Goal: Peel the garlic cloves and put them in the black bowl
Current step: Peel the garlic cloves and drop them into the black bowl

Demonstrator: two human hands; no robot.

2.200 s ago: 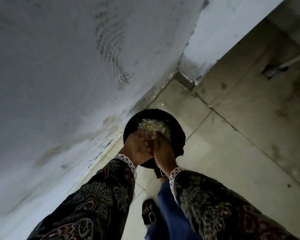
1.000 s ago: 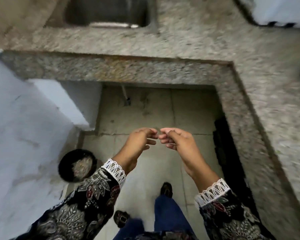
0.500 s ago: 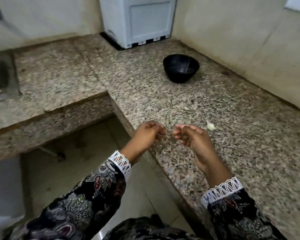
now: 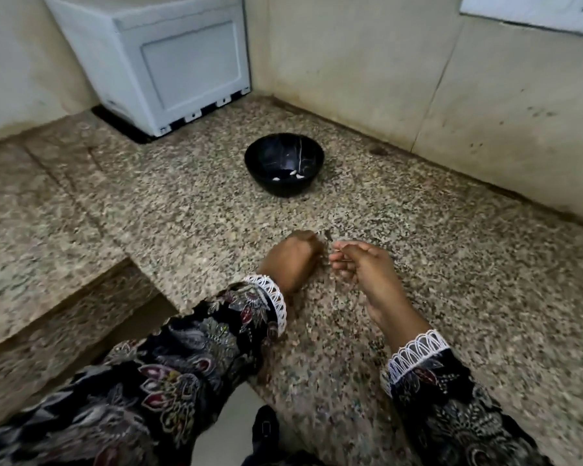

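The black bowl (image 4: 284, 169) stands on the granite counter (image 4: 148, 203) at 12 o'clock from the hands, with a few pale cloves (image 4: 292, 174) inside. The left hand (image 4: 292, 260) is curled knuckles-up; the right hand (image 4: 360, 267) has bent fingers, perhaps pinching a small peel, but blur hides it. A white appliance (image 4: 169, 62) stands at 11 o'clock.

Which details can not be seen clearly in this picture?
- Left hand, head view: its curled fingers hide whatever it holds.
- Right hand: the thing in its grip is too small and blurred to name.
- Black bowl: the white bits inside are too small to count surely.
- White appliance: cut off by the top edge.
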